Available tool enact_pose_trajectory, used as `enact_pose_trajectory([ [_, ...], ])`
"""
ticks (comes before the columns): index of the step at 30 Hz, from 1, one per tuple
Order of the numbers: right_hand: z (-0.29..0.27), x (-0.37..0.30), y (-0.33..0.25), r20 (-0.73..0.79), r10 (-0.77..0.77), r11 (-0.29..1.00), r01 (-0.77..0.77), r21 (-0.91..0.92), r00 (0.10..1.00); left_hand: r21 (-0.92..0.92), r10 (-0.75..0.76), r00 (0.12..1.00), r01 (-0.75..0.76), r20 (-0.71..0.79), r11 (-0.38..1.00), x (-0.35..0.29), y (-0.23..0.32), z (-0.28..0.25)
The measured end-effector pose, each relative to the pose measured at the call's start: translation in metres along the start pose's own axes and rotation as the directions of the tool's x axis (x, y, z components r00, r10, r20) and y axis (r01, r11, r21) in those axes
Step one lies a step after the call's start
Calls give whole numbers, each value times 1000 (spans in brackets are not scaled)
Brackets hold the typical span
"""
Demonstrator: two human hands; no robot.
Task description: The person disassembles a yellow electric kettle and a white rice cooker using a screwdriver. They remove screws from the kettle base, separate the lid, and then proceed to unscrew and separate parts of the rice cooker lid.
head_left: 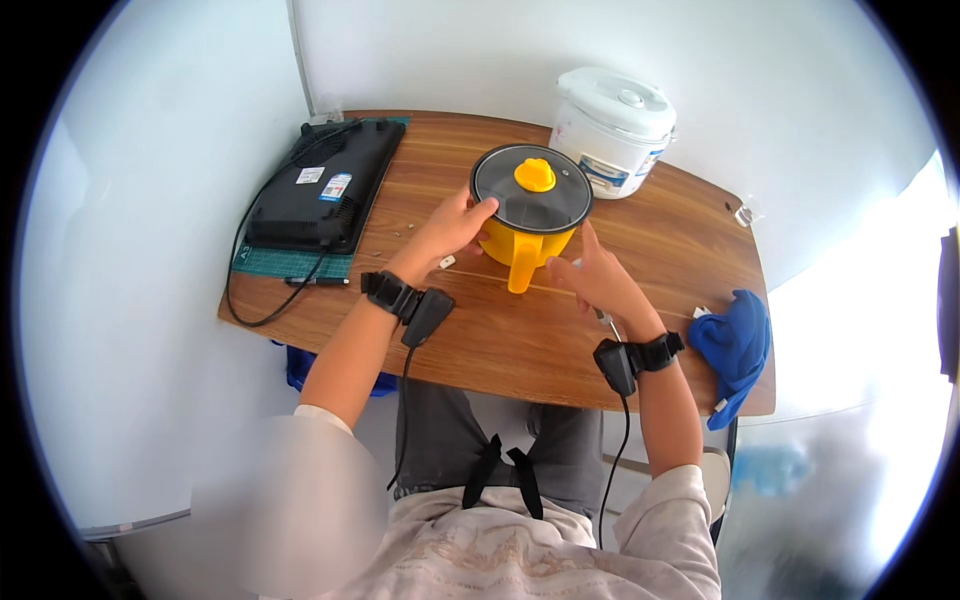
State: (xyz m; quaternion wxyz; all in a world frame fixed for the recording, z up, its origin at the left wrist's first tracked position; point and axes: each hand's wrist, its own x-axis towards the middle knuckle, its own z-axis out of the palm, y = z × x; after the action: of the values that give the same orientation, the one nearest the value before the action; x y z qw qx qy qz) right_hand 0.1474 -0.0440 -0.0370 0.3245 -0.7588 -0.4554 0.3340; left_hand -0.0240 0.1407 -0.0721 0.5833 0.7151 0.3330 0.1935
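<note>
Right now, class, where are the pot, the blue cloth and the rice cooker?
Pot (525,254): head view, on its handle.
Blue cloth (737,343): head view, on its folds.
Rice cooker (603,144): head view, on its side.

Wood-grain table (480,345): yellow pot (528,240), white rice cooker (613,130), blue cloth (737,340) (crumpled), green mat (290,263).

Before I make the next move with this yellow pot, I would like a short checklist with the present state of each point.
1. Lid seated on the yellow pot: ok, it looks level.
2. Left hand on the pot: ok, thumb at the lid's edge.
3. Right hand gripping the pot: cannot tell; it is close beside it, contact unclear.
4. Handle facing the person: ok.
5. Rice cooker apart from the pot: cannot tell; they overlap in this view.
6. Table free of loose bits: not ok, a small white piece lies near the left hand.
</note>
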Motion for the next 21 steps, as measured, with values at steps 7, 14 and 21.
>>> enact_pose_trajectory([
  [7,16,58,-30,148,-153,958,110,265,977,-47,-75,973,67,-218,997,36,-4,-45],
  [14,32,92,-21,301,-182,930,64,363,936,-163,-119,940,69,-318,984,61,-11,-99],
  [21,3,59,3,288,-130,939,24,343,949,-148,-190,913,145,-362,978,73,-12,-113],
])
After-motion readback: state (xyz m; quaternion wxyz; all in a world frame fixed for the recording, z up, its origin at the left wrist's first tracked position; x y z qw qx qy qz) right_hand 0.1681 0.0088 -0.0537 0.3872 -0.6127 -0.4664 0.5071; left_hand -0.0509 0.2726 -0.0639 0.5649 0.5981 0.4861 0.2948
